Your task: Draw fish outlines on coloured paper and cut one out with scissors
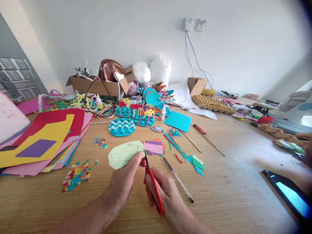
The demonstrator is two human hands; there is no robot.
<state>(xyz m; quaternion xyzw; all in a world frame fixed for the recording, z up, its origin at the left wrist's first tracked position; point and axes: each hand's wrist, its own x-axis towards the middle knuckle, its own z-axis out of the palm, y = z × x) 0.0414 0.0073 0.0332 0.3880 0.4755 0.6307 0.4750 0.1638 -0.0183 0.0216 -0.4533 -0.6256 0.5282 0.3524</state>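
Note:
My left hand [124, 185] pinches a pale green paper piece [124, 154] with a fish outline drawn on it, held just above the wooden table [231, 162]. My right hand [168, 198] grips red-handled scissors [153, 185], whose blades point up at the right edge of the green paper. A small stack of pink, purple and orange paper pieces [154, 148] lies just beyond the blades. A pen [177, 178] lies on the table to the right of my right hand.
Coloured paper sheets [41, 139] are stacked at left, with confetti dots [76, 175] near them. Teal paper discs [122, 126] and fish crafts sit mid-table, cardboard boxes [97, 85] behind. A phone [287, 195] lies at right, next to another person's hand [304, 138].

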